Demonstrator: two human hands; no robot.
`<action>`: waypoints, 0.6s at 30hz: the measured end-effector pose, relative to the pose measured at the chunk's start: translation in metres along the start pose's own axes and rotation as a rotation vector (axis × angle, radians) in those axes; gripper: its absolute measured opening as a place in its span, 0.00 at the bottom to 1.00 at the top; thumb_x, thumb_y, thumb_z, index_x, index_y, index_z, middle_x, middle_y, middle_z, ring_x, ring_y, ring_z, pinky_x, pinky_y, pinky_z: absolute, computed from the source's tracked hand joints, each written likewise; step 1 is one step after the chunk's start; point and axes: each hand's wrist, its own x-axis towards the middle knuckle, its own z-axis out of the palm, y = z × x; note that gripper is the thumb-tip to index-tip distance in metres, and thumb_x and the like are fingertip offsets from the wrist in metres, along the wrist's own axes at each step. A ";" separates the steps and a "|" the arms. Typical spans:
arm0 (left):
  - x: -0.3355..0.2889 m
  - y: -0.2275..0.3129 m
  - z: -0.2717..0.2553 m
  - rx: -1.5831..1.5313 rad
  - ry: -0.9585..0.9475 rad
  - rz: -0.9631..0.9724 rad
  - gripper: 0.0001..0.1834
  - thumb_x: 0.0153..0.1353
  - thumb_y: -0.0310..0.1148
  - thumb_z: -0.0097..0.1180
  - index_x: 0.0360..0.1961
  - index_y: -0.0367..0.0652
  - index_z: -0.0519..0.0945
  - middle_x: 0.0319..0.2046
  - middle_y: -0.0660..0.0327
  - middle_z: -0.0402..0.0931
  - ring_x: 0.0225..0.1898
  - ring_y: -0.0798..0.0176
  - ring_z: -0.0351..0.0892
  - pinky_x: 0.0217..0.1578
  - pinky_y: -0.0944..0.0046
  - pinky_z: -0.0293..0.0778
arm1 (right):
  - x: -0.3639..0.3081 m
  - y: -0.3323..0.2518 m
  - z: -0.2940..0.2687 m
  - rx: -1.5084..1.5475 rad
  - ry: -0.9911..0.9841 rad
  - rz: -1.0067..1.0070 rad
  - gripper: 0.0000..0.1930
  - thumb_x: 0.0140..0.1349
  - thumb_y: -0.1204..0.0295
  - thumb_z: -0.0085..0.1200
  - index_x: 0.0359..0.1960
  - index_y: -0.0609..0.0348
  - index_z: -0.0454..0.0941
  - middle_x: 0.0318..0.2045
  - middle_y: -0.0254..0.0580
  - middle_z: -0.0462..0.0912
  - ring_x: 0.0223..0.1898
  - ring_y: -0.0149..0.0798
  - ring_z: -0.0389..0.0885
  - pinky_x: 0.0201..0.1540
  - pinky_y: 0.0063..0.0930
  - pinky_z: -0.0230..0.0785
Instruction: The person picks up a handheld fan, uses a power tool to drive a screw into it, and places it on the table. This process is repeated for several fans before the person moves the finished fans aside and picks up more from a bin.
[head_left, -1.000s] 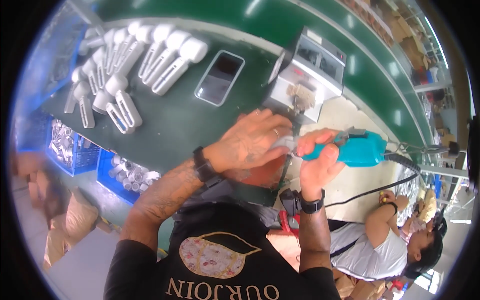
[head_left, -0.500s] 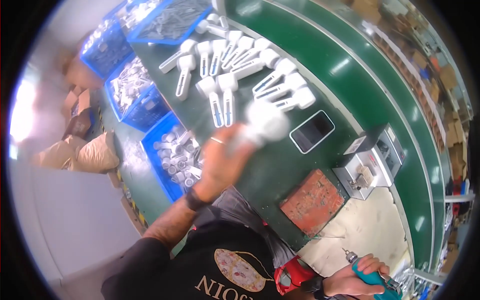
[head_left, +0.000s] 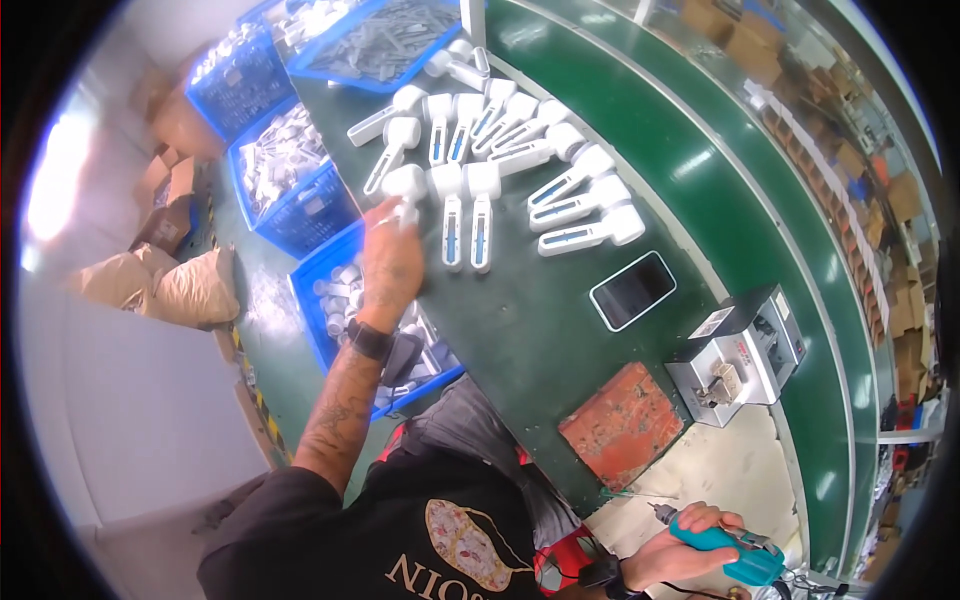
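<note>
My left hand point(head_left: 393, 262) is closed round the handle of a white round-headed device point(head_left: 404, 183) at the table's left edge; the fingers hide most of that handle. Right beside it lie similar devices point(head_left: 481, 225), each with a slotted handle and a blue strip. Several more are spread in rows farther back. At the lower right, my right hand point(head_left: 665, 562) is wrapped round a teal electric screwdriver point(head_left: 735, 556), whose bit points toward the upper left.
A phone point(head_left: 633, 291) and a worn red-brown block point(head_left: 622, 425) lie on the green table point(head_left: 500, 340). A metal-fronted machine point(head_left: 735, 365) stands to their right. Blue crates point(head_left: 310, 215) of white and grey parts line the left side. A green conveyor point(head_left: 690, 170) runs behind.
My left hand has carried the white device left from mid-table to the end of the row. The right hand with the screwdriver has shifted slightly left; the whole view has shifted a little.
</note>
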 end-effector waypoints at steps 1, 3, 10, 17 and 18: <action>0.001 0.006 -0.001 0.015 -0.052 0.031 0.20 0.67 0.26 0.54 0.58 0.35 0.69 0.54 0.41 0.71 0.55 0.43 0.74 0.56 0.53 0.70 | -0.001 0.000 -0.001 -0.025 -0.004 0.004 0.31 0.71 0.39 0.42 0.47 0.61 0.69 0.21 0.33 0.65 0.23 0.29 0.60 0.29 0.22 0.54; 0.002 0.018 -0.001 0.027 -0.104 0.058 0.19 0.67 0.29 0.55 0.58 0.36 0.70 0.55 0.40 0.70 0.56 0.41 0.73 0.57 0.52 0.70 | -0.001 0.000 -0.004 -0.030 -0.020 0.007 0.31 0.70 0.39 0.43 0.46 0.61 0.68 0.21 0.33 0.65 0.23 0.29 0.60 0.29 0.22 0.54; 0.002 0.065 0.004 0.158 -0.220 0.043 0.38 0.51 0.54 0.71 0.55 0.39 0.73 0.66 0.42 0.60 0.61 0.39 0.70 0.57 0.47 0.71 | -0.003 0.002 0.001 -0.073 0.000 0.004 0.32 0.68 0.37 0.45 0.45 0.61 0.68 0.20 0.33 0.65 0.22 0.29 0.61 0.28 0.23 0.54; -0.008 0.061 -0.003 0.149 -0.146 0.111 0.24 0.50 0.39 0.65 0.47 0.41 0.73 0.50 0.52 0.73 0.54 0.43 0.75 0.51 0.48 0.75 | -0.011 0.004 0.006 -0.102 -0.086 0.036 0.33 0.68 0.37 0.45 0.44 0.61 0.68 0.20 0.33 0.65 0.22 0.29 0.62 0.28 0.23 0.55; -0.009 0.059 -0.004 0.163 -0.175 0.114 0.21 0.51 0.38 0.63 0.45 0.43 0.74 0.46 0.52 0.75 0.53 0.43 0.75 0.49 0.48 0.75 | -0.010 0.006 0.007 -0.101 -0.078 0.032 0.33 0.68 0.37 0.45 0.44 0.60 0.68 0.20 0.33 0.65 0.22 0.29 0.61 0.29 0.23 0.54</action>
